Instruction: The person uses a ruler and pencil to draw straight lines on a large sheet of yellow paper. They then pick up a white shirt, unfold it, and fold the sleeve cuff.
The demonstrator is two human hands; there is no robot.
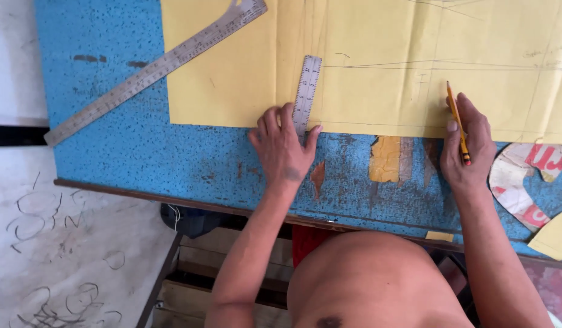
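Yellow paper (232, 67) is being marked: left hand (283, 149) lies flat, fingers pressing the short ruler (306, 91), while right hand (469, 146), at three o'clock, grips the pencil (457, 121).

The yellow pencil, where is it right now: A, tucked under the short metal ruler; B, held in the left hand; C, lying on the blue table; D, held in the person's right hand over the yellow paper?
D: the yellow pencil sits in the right hand, its tip over the yellow paper sheet.
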